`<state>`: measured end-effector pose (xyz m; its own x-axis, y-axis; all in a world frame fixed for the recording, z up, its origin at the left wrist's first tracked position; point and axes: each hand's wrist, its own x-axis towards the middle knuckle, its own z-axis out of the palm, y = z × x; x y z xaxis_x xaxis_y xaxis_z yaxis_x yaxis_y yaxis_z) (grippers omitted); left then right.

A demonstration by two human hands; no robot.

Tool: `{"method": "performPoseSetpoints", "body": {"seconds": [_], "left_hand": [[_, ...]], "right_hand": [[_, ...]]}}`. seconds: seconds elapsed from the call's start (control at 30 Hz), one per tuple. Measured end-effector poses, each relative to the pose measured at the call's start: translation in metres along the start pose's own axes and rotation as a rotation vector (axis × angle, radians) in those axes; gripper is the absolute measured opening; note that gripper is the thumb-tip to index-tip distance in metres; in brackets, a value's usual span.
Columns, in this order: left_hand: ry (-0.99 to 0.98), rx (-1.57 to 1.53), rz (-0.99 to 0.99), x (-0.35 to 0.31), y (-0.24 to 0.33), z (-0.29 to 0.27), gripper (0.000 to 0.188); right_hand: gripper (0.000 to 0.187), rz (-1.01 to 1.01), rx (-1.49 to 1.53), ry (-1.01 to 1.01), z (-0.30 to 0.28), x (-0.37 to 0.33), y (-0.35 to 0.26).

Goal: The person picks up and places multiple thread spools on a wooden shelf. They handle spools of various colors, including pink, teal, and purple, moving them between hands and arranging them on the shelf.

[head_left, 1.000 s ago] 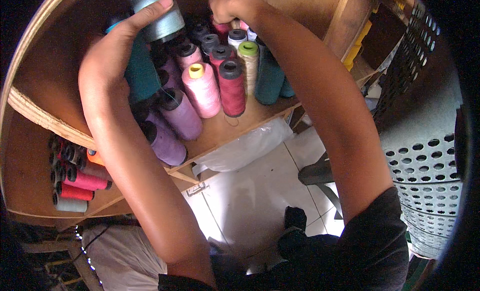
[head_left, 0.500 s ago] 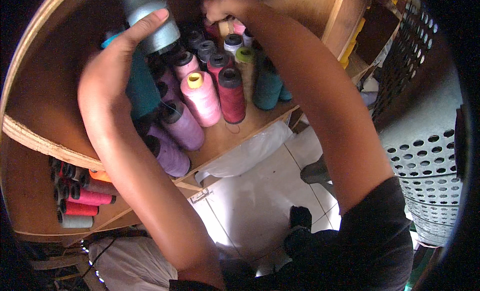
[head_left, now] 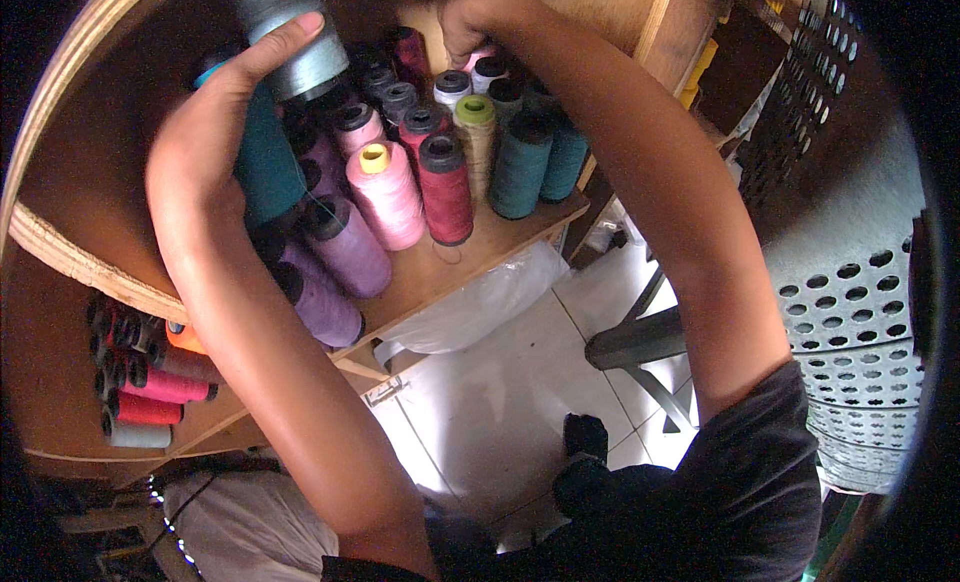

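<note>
My left hand is closed around a pale blue thread cone, its thumb laid across the side. A teal thread cone hangs tilted right by that palm, partly covered by the hand. At the back of the shelf my right hand has its fingers curled downward. Something pink shows just beneath them, mostly hidden. In front stand a pink cone with a yellow top, a dark red cone and a beige cone with a green top.
The wooden shelf also holds purple cones and teal cones. Red and pink spools lie in a lower compartment. Perforated grey plastic baskets stand at the right. A plastic bag hangs under the shelf edge.
My right hand has shifted slightly right along the back of the shelf, uncovering a dark red cone. My left hand keeps its hold on the pale blue cone. The view has shifted slightly.
</note>
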<state>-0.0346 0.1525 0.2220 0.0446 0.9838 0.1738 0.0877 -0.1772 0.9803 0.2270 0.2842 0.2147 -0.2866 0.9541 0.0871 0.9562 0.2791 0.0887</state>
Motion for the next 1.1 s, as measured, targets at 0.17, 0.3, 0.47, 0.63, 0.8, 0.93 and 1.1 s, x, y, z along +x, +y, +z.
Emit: {"method": "performPoseSetpoints", "body": {"seconds": [0.17,0.3,0.47,0.63,0.8,0.93,1.1], "left_hand": [[-0.071,-0.023,-0.069,0.004,0.000,0.000,0.055],[-0.115,-0.089,-0.068,0.002,0.004,-0.005,0.052],[-0.117,-0.148,-0.045,-0.001,0.002,0.003,0.048],[-0.083,-0.105,-0.044,0.003,0.000,0.000,0.045],[-0.063,-0.092,-0.035,0.000,0.001,-0.002,0.042],[-0.050,-0.075,-0.023,-0.007,0.007,-0.002,0.039],[-0.013,-0.047,-0.032,-0.012,0.011,-0.002,0.036]], "right_hand": [[0.033,-0.032,-0.025,0.057,0.003,-0.014,0.005],[0.033,-0.063,-0.029,0.088,0.006,-0.018,0.000],[0.034,-0.078,-0.051,0.127,0.010,-0.023,0.003],[0.035,-0.105,-0.042,0.293,0.019,-0.028,0.002],[0.033,0.096,-0.069,0.162,0.022,-0.021,0.000],[0.026,0.313,0.004,0.399,0.022,-0.020,-0.003],[0.025,0.465,0.202,0.525,-0.036,-0.117,-0.068]]}}
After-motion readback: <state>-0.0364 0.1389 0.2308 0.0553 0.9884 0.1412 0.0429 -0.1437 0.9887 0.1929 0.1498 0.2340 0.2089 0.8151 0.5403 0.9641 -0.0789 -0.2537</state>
